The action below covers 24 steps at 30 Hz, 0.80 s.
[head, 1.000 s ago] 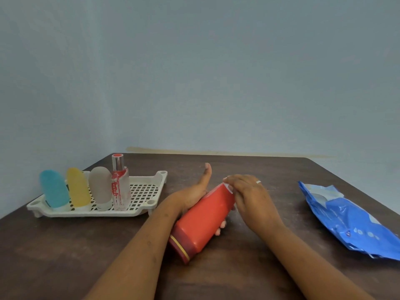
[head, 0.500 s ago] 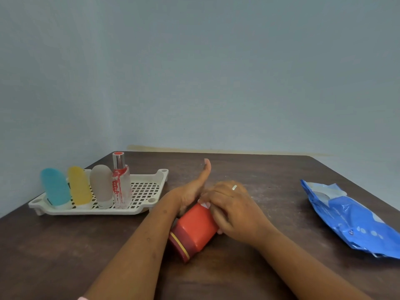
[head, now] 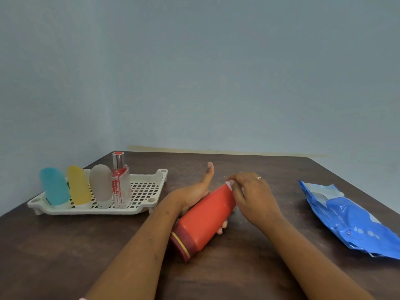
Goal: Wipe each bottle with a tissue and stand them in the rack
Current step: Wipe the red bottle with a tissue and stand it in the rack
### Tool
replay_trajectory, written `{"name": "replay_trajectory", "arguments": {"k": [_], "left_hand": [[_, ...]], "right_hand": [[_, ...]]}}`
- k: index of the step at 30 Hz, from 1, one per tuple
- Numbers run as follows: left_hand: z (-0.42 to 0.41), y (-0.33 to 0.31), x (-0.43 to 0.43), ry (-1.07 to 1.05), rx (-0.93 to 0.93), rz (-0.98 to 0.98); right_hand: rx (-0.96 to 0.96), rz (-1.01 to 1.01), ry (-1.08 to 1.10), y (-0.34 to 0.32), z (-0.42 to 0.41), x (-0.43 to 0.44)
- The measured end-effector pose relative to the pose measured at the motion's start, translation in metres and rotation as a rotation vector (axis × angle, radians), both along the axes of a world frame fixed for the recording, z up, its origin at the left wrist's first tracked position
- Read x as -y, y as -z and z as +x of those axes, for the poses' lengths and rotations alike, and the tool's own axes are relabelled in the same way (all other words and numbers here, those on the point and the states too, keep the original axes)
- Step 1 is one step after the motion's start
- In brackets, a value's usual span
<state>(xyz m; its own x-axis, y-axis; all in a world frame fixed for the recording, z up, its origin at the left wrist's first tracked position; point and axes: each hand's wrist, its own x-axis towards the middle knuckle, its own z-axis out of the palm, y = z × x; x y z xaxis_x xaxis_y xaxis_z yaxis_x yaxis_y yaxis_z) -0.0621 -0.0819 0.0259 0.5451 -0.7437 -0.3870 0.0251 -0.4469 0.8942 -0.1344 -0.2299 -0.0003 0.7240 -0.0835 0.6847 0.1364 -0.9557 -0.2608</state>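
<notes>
A dark wooden table point(head: 65, 245) seen from above the person's own forearms, with a pale blue wall behind. Near the middle, a red bottle point(head: 205, 219) lies tilted in the air just over the table, its darker cap end with a gold band pointing toward 7 o'clock and its other end toward 1 o'clock. The left hand point(head: 194, 192) grips it from underneath, fingertips curling out at the bottle's 4 o'clock side, thumb sticking straight up. The right hand point(head: 253, 200), wearing a ring point(head: 259, 177), has its fingers bent around a small white tissue point(head: 229, 184), pressing it on the bottle's far end. At 9 o'clock on the table sits a white perforated rack point(head: 160, 176). Four bottles stand in it in a row: blue point(head: 55, 187), yellow point(head: 78, 185), grey point(head: 100, 185), and a clear one with red markings and a silver cap point(head: 120, 187). At 3 o'clock, well apart from the hands, lies a crumpled blue wipes pack point(head: 346, 219)
</notes>
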Motion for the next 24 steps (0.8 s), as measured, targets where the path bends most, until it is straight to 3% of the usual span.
{"name": "replay_trajectory", "arguments": {"k": [6,16,24], "left_hand": [[0.006,0.005,0.001,-0.029,-0.019,0.0],[0.014,0.009,-0.003,-0.138,0.068,-0.004],[0.015,0.01,-0.007,0.004,-0.071,-0.033]], "right_hand": [[0.015,0.025,-0.098,0.004,-0.003,-0.007],[0.059,-0.044,-0.457,0.011,-0.012,-0.016],[0.123,0.023,-0.211,0.012,-0.004,0.002]]}}
